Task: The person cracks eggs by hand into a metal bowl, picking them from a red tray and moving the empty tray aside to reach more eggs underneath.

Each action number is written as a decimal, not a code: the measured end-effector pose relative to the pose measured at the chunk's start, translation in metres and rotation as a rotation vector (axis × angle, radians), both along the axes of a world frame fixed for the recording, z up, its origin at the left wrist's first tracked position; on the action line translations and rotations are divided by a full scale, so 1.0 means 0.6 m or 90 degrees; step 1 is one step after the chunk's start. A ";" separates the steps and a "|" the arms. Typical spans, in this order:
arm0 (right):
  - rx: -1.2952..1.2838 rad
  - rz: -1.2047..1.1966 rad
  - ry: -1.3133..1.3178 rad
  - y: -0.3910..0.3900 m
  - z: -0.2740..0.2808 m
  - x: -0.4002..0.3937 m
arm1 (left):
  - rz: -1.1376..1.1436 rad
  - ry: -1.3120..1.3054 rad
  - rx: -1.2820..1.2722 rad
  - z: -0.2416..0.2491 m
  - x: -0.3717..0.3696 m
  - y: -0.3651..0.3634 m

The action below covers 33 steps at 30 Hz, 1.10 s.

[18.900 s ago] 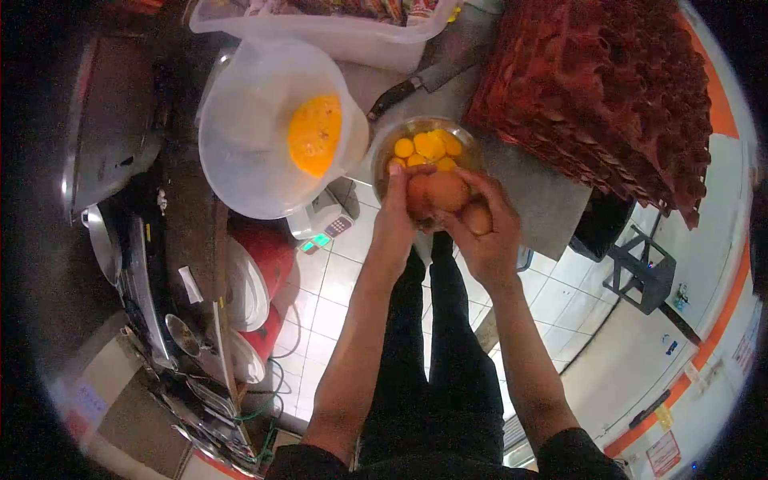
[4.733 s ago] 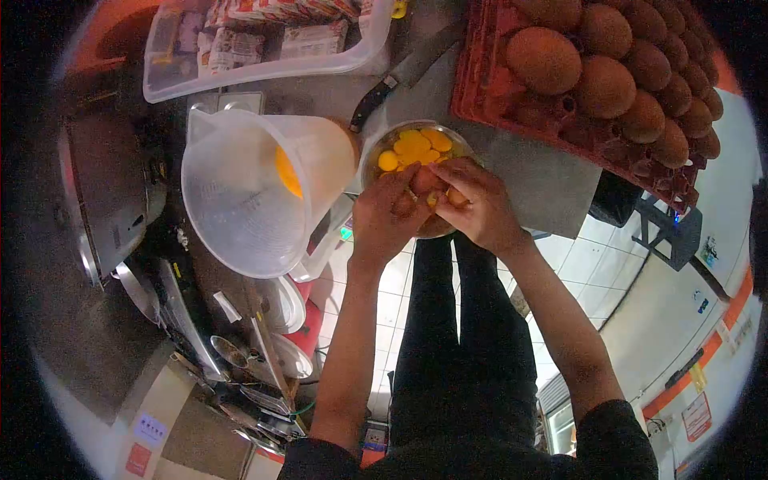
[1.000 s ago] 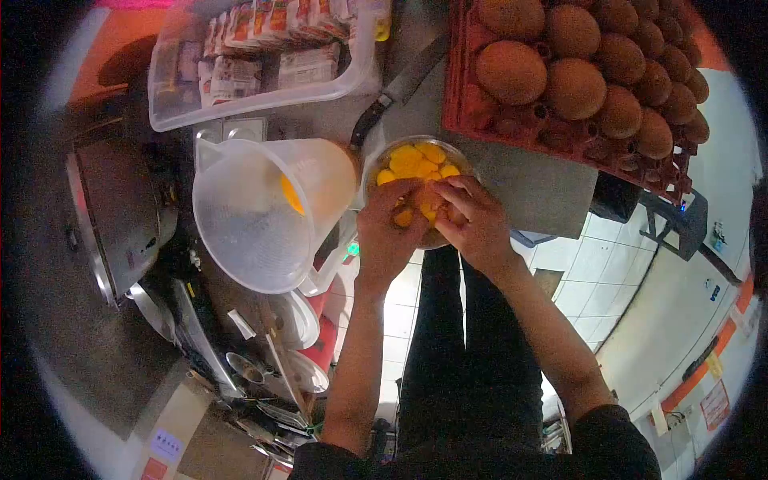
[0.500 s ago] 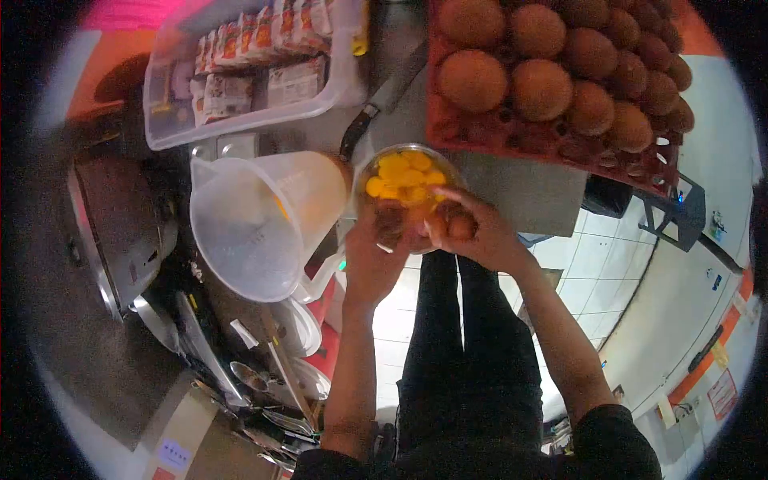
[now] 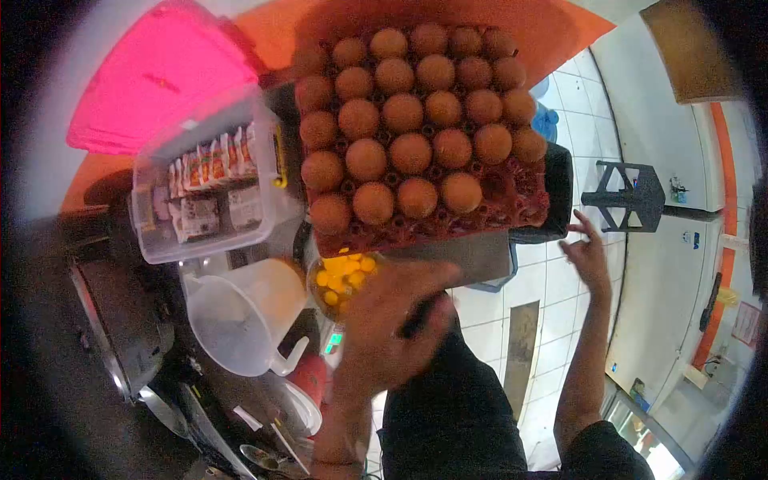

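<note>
My left hand (image 5: 394, 324) is in front of the bowl (image 5: 312, 293), slightly blurred, its thumb apart from its fingers and nothing visible in it. It hides the lower right of the bowl. Several yellow egg yolks (image 5: 344, 274) lie in the bowl. My right hand (image 5: 588, 254) is stretched out to the right beside the black bin (image 5: 558, 196), fingers spread, holding nothing. Behind the bowl, a red egg tray (image 5: 524, 210) carries rows of brown eggs (image 5: 409, 154), with several bare cups at its front right corner.
A translucent measuring jug (image 5: 232, 324) stands left of the bowl. Behind it sits a clear plastic box (image 5: 210, 246) of small packets, near a bright pink lid (image 5: 164, 76). A lit green display (image 5: 334, 343) shows below the bowl. A dark stool (image 5: 632, 198) stands on the tiled floor.
Both hands were together over the bowl with brown eggshell; now they are apart and no shell shows in them. My right hand has moved far right toward the bin. The view has turned right.
</note>
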State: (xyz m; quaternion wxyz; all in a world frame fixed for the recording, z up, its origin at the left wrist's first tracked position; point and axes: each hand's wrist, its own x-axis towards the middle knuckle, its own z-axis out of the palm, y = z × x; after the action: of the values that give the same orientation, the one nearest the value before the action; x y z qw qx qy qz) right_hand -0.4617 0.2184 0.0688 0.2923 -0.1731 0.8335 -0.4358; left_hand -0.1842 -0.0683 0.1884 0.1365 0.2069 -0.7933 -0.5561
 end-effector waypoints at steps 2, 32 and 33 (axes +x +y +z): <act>-0.007 0.006 0.078 -0.034 0.063 -0.028 | 0.087 0.030 -0.166 0.015 -0.009 -0.041; -0.307 -0.027 -0.202 -0.288 0.165 0.166 | 0.060 -0.056 -0.600 -0.026 -0.070 -0.071; -0.305 -0.030 -0.206 -0.285 0.162 0.165 | 0.057 -0.060 -0.598 -0.020 -0.072 -0.073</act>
State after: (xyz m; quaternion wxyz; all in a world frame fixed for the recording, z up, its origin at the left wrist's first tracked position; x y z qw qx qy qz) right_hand -0.3628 0.0472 0.1660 0.3622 -0.1461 0.6531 -0.6487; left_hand -0.2274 -0.1123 0.1765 0.2028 0.1815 -0.9546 -0.1209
